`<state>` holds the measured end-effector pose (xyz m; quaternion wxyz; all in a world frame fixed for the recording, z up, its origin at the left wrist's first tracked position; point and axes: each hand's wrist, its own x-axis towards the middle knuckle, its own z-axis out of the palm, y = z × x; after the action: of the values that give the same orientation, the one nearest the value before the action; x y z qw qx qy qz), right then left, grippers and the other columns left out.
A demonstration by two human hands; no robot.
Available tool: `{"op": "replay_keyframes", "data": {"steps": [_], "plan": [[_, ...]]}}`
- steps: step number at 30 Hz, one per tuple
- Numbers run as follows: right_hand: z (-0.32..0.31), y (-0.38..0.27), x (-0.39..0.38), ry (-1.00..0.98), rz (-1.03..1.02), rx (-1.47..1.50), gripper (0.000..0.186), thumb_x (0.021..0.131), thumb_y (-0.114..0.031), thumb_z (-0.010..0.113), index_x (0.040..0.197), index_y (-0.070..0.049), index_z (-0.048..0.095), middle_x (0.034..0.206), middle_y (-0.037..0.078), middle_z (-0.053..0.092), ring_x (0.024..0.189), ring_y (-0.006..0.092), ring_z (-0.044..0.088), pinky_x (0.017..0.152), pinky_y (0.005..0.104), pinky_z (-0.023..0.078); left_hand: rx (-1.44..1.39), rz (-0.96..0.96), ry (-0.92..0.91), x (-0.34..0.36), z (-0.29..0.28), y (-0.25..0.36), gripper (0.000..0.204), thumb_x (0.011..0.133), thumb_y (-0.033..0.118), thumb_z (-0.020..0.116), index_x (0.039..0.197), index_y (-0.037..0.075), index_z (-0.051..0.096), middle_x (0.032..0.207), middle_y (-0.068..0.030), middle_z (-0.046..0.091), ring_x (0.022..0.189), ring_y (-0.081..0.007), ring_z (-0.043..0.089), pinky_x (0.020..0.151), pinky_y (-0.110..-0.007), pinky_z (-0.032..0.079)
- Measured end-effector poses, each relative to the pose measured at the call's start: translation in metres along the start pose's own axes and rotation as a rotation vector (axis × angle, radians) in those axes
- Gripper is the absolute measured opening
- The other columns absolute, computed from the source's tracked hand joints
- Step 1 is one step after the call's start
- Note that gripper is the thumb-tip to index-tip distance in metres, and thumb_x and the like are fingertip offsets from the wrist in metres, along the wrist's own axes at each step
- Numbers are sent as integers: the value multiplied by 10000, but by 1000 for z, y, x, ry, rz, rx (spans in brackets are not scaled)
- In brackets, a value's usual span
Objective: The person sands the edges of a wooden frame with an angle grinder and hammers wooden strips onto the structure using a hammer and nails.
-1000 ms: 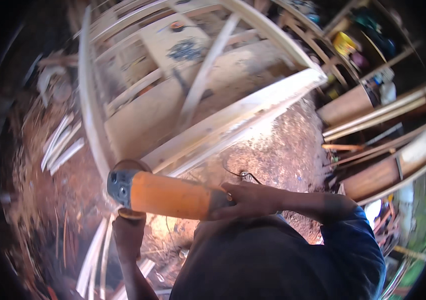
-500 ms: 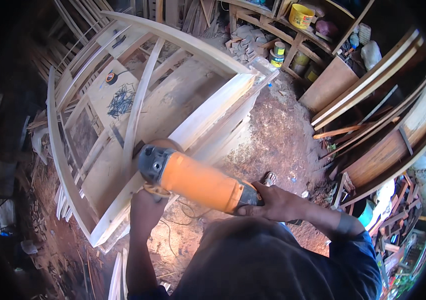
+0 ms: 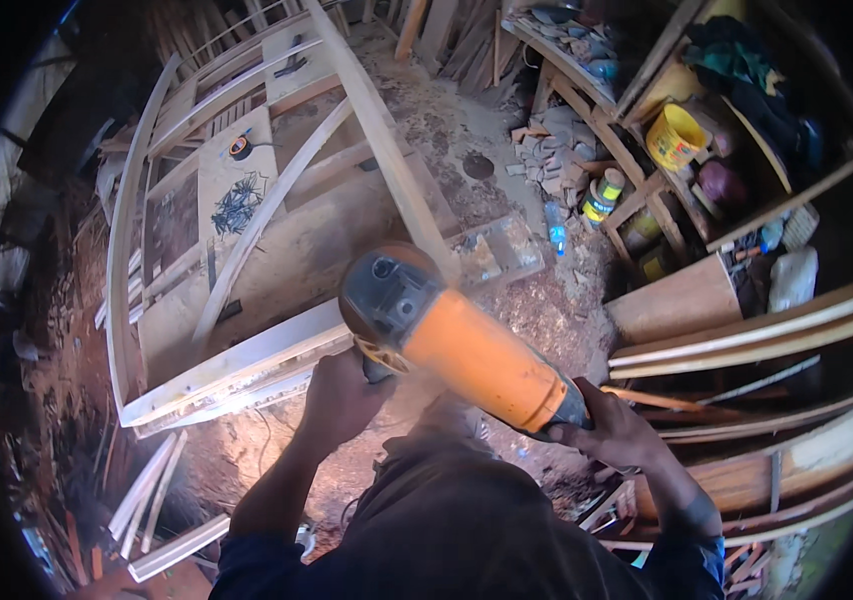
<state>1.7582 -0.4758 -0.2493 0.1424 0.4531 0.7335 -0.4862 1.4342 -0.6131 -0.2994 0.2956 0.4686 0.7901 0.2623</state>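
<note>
An orange and black angle grinder (image 3: 477, 350) is held in both my hands, its dark head at the right corner of a pale wooden frame (image 3: 247, 362). My left hand (image 3: 339, 402) is closed around the side handle, near the head. My right hand (image 3: 615, 430) wraps the black rear end of the body. The disc is mostly hidden beneath the head, so I cannot tell whether it touches the wood. Dusty haze hangs around the frame's corner. On a board within the frame lie a heap of dark nails (image 3: 239, 203) and a round tape measure (image 3: 241, 147).
A hammer (image 3: 292, 62) lies toward the frame's far end. Curved timber pieces (image 3: 747, 335) stand on the right. Beyond are a yellow bucket (image 3: 676, 137) on a shelf, a can (image 3: 602, 200) and a plastic bottle (image 3: 556, 228). Loose wooden strips (image 3: 152, 490) lie at lower left.
The grinder has moved right along the near rail to the frame's corner, both hands still holding it. My view has turned and shifted right, showing more of the shelves.
</note>
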Motion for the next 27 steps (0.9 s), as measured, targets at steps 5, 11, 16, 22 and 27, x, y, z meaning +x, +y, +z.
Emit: {"op": "replay_keyframes", "data": {"steps": [5,11,16,22,27], "plan": [[-94,31,40,-81,37,90,769,828,-484,761,1358,16,514,1165,239,669,1136,331,652,967,421,487,-125,-138,-107,52,23,68,404,787,308,776,1053,13,705,909,-195,729,867,-329,719,784,-414,538],[-192,25,117,-94,-27,-168,715,821,-414,764,1355,6,542,1177,220,675,1176,301,633,1002,413,475,-237,-264,-75,124,47,90,553,783,458,785,1045,-21,696,907,-209,725,859,-341,716,775,-433,531],[-261,1,226,-212,-74,-19,618,863,-369,747,1321,1,560,946,96,664,747,140,618,648,314,534,-271,-244,88,209,35,88,549,779,454,785,1018,-30,692,871,-220,721,845,-358,719,770,-444,545],[-339,-93,410,-204,-273,-72,442,959,-405,649,1184,-28,596,749,29,606,578,103,561,515,287,475,-504,294,854,381,-14,53,428,850,328,683,1142,17,669,1126,-196,713,1062,-365,682,927,-454,538],[-372,-170,491,-327,-244,-44,374,990,-425,601,1035,-54,601,682,33,606,506,149,586,467,305,474,197,-475,548,451,-48,42,238,924,199,605,1098,71,704,1081,-130,728,1020,-288,714,876,-422,561]]}}
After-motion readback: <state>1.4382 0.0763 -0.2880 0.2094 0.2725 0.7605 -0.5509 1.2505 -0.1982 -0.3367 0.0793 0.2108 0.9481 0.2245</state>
